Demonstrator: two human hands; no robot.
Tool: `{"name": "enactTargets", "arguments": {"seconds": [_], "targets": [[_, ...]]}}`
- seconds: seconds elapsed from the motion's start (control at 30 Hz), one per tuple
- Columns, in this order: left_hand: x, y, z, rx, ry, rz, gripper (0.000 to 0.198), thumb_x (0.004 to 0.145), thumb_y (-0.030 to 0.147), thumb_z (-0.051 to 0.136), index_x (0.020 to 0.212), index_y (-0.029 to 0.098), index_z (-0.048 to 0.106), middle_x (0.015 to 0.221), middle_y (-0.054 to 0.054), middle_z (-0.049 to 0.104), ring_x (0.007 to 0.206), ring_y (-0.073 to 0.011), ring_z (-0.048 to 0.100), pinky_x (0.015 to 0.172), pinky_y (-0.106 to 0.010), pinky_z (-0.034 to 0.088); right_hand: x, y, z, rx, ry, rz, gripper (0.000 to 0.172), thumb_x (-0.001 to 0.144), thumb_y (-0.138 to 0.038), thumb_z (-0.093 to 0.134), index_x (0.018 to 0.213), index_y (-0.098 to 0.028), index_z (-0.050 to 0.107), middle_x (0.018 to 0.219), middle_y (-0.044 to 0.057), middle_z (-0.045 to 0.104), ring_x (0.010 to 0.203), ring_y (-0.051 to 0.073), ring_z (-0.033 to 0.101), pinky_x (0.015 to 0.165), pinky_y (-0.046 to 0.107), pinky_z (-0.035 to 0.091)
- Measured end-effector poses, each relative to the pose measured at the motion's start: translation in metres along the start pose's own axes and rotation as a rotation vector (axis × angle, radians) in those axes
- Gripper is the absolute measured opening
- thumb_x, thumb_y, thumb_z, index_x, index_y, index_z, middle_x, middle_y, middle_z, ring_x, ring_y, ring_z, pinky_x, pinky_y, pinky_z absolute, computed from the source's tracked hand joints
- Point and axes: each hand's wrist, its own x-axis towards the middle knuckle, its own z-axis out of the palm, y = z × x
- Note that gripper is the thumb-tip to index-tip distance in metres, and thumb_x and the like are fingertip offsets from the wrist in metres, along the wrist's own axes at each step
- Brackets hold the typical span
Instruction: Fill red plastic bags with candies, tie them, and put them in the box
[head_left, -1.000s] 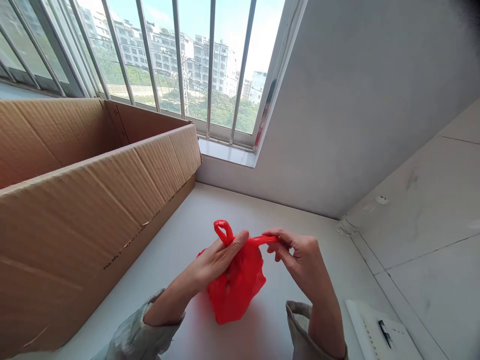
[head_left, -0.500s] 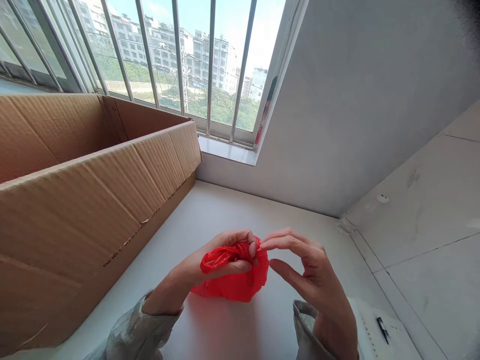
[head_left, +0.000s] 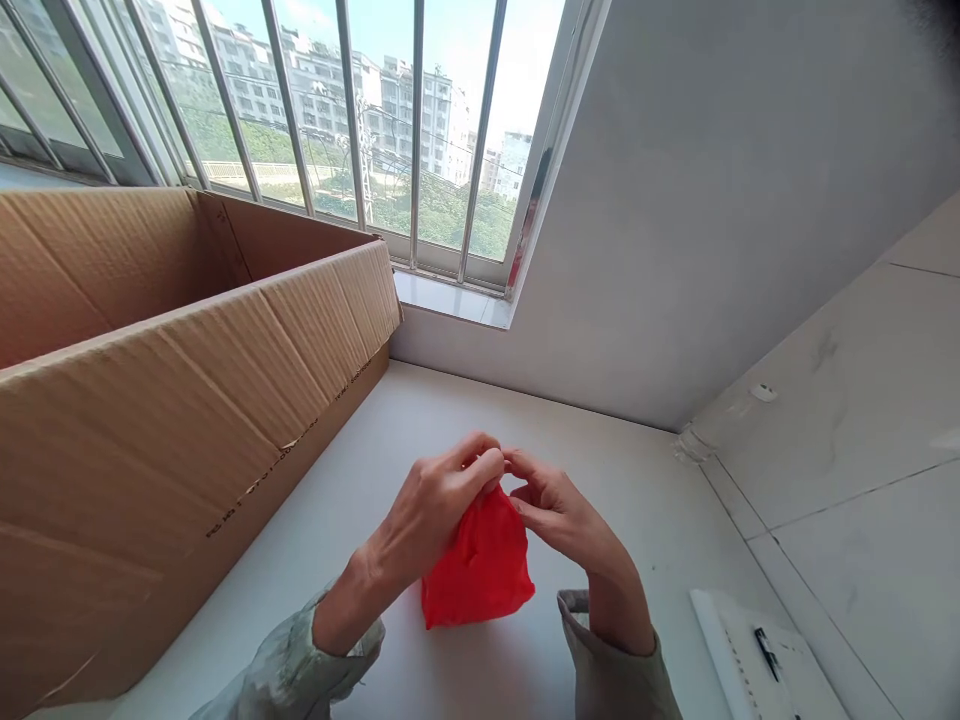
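Note:
A red plastic bag [head_left: 480, 570] hangs bunched at its top, its lower part rounded out above the white tabletop; what it holds is hidden. My left hand [head_left: 446, 500] is closed on the gathered neck, with the back of the hand toward me. From the other side, my right hand [head_left: 559, 505] meets it at the neck. The fingers of that hand are curled against the left fingertips, and its thumb touches the bag's right edge. The exact grip of the right fingertips is partly hidden.
A large open cardboard box [head_left: 187, 400] fills the left side. Behind the white table [head_left: 450, 400] are a grey wall and a barred window [head_left: 345, 130]. A clear cylindrical container [head_left: 697, 445] is at the back right. A pen [head_left: 766, 652] lies on a white notebook [head_left: 739, 640] at lower right.
My left hand has turned over, bringing its back into view, and the bag has swung more upright. My right hand has moved left onto the bag's neck. The bag's loop is now hidden.

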Motion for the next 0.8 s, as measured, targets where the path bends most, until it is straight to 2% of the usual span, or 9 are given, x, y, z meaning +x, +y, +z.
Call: {"name": "enactTargets", "arguments": {"seconds": [0.1,0.17,0.23,0.3,0.37,0.47,0.6,0.8], "targets": [[0.0,-0.005,-0.005,-0.013,-0.081,-0.001,0.021,0.089,0.003,0.029,0.079,0.021,0.031,0.097,-0.002,0.047,0.061,-0.01,0.032,0.054,-0.024,0.027,0.001,-0.001,-0.001,-0.059,0.123,-0.034,0.024,0.09,-0.028,0.052,0.107,-0.023,0.068,0.085,-0.001,0.066,0.059,0.009,0.051,0.055,0.021,0.044],[0.0,-0.006,-0.013,-0.06,-0.191,-0.021,0.018,0.09,0.005,0.03,0.082,0.021,0.034,0.1,-0.002,0.047,0.063,-0.0101,0.037,0.059,-0.025,0.032,0.001,-0.002,-0.003,-0.18,0.244,-0.085,0.021,0.091,-0.028,0.052,0.096,-0.023,0.072,0.082,0.0,0.067,0.073,0.013,0.059,0.065,0.023,0.047],[0.001,-0.006,-0.022,-0.143,-0.286,-0.073,0.014,0.095,0.013,0.032,0.083,0.021,0.035,0.1,-0.002,0.048,0.067,-0.0109,0.041,0.065,-0.026,0.036,-0.002,-0.003,-0.006,-0.305,0.307,-0.137,0.022,0.092,-0.028,0.052,0.091,-0.023,0.073,0.083,0.001,0.069,0.078,0.014,0.061,0.069,0.024,0.047],[0.001,-0.005,-0.028,-0.239,-0.316,-0.15,0.017,0.099,0.025,0.03,0.085,0.022,0.038,0.099,-0.001,0.049,0.073,-0.0123,0.045,0.071,-0.027,0.038,-0.005,-0.003,-0.009,-0.377,0.307,-0.158,0.022,0.092,-0.028,0.051,0.091,-0.024,0.073,0.084,0.0,0.07,0.076,0.014,0.06,0.067,0.024,0.046],[0.001,-0.005,-0.032,-0.3,-0.286,-0.221,0.023,0.101,0.035,0.025,0.09,0.022,0.04,0.099,0.0,0.049,0.078,-0.0139,0.047,0.073,-0.028,0.039,-0.008,-0.002,-0.012,-0.409,0.288,-0.16,0.022,0.093,-0.028,0.051,0.092,-0.025,0.073,0.085,0.0,0.069,0.075,0.013,0.059,0.065,0.024,0.045],[0.001,-0.008,-0.034,-0.247,-0.226,-0.279,0.028,0.101,0.041,0.023,0.09,0.023,0.041,0.094,0.001,0.048,0.075,-0.0146,0.045,0.071,-0.029,0.038,-0.009,0.002,-0.018,-0.444,0.264,-0.146,0.023,0.094,-0.03,0.05,0.093,-0.026,0.073,0.089,0.001,0.068,0.076,0.013,0.059,0.066,0.024,0.044],[-0.001,-0.016,-0.035,-0.076,-0.226,-0.302,0.035,0.102,0.037,0.023,0.074,0.02,0.035,0.087,0.003,0.042,0.064,-0.012,0.037,0.066,-0.028,0.034,-0.012,0.012,-0.032,-0.5,0.268,-0.08,0.023,0.094,-0.036,0.052,0.09,-0.028,0.073,0.1,0.002,0.067,0.076,0.013,0.06,0.068,0.026,0.043],[-0.015,-0.041,-0.042,-0.08,-0.393,-0.359,0.026,0.096,0.022,0.03,0.071,0.019,0.036,0.083,0.002,0.04,0.065,-0.012,0.037,0.062,-0.027,0.031,-0.023,0.045,-0.072,-0.541,0.309,0.062,0.028,0.091,-0.043,0.053,0.081,-0.026,0.073,0.108,0.003,0.062,0.08,0.016,0.06,0.069,0.029,0.041]]}}
